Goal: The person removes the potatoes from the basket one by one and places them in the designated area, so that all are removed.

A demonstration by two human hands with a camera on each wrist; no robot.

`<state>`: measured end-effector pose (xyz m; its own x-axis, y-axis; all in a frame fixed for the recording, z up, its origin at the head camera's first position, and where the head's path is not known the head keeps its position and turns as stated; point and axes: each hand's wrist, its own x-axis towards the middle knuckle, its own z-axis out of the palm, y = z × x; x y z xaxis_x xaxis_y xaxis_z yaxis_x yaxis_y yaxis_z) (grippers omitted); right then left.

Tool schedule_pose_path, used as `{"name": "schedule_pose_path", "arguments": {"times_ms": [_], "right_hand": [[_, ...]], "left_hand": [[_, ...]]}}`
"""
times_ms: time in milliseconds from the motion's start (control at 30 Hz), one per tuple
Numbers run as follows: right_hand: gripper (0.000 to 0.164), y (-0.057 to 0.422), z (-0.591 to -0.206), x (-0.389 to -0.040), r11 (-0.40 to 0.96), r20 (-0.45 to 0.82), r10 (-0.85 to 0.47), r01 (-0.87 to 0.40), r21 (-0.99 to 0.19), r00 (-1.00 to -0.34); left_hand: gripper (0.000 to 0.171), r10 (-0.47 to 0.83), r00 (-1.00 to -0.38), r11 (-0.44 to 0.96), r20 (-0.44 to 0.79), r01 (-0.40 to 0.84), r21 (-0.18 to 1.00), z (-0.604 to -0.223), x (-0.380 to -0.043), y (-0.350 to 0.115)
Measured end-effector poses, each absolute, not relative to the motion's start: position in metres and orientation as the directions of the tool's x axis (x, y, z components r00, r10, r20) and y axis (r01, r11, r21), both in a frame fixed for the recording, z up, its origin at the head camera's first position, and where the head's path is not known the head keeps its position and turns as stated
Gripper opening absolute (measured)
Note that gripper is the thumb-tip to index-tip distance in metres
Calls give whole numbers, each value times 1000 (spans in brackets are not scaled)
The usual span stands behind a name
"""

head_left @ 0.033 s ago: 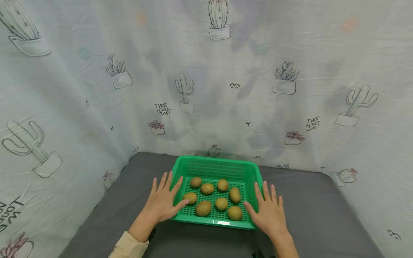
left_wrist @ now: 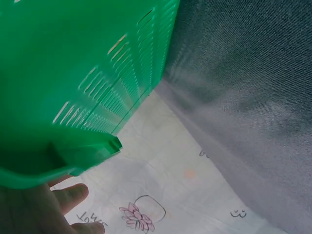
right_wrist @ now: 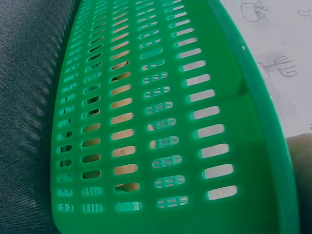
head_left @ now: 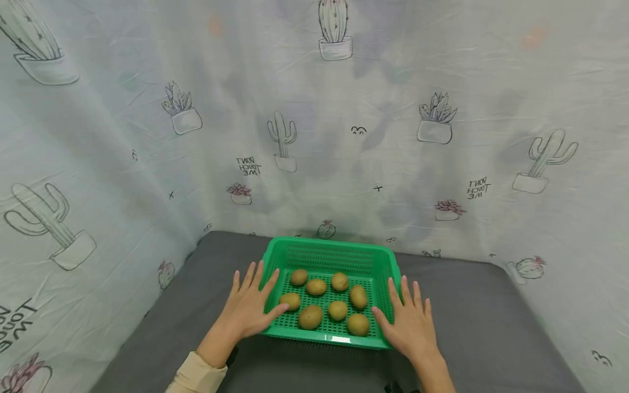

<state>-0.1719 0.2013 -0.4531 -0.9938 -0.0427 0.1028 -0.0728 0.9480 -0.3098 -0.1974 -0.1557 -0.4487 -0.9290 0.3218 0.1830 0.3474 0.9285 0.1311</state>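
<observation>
A green plastic basket (head_left: 339,339) with slotted walls sits on the grey cloth. Several potatoes (head_left: 310,317) lie spread over its floor. My left hand (head_left: 248,308) rests at the basket's left side, fingers straight and spread, thumb reaching over the front left corner. On the opposite side, my right hand (head_left: 411,325) lies along the right rim, its fingers also straight and apart. In the left wrist view, some fingers (left_wrist: 70,197) show below the basket's rim (left_wrist: 29,181). The right wrist view shows the slotted wall (right_wrist: 195,122) closely, with a bit of the hand (right_wrist: 302,156) past the rim.
Grey cloth (head_left: 472,316) covers the table on both sides of the basket. A pale curtain (head_left: 314,98) printed with cacti hangs close behind the basket and along the left and right sides.
</observation>
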Motion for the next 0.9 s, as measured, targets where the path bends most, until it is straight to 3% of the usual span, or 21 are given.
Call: {"name": "schedule_pose_path", "arguments": {"times_ms": [433,667,767,900], "right_hand": [[87,200,-454,-171,940,140,-50,-94,-328,-989],[87,204,-457,-167,888,154,-10,-80,-452,-988],[85,207,-455,-167,864,164,15,-69,-498,-986],[82,211,-451,-166,836,191,34,-77,-543,-981]], "left_hand": [[82,307,-934,931,182,334,145,-446,-192,-158],[91,270,-938,939,218,307,155,-449,-190,-162],[93,252,-945,928,209,297,224,-451,-190,-162],[94,220,-964,853,149,264,450,-455,-192,-163]]}}
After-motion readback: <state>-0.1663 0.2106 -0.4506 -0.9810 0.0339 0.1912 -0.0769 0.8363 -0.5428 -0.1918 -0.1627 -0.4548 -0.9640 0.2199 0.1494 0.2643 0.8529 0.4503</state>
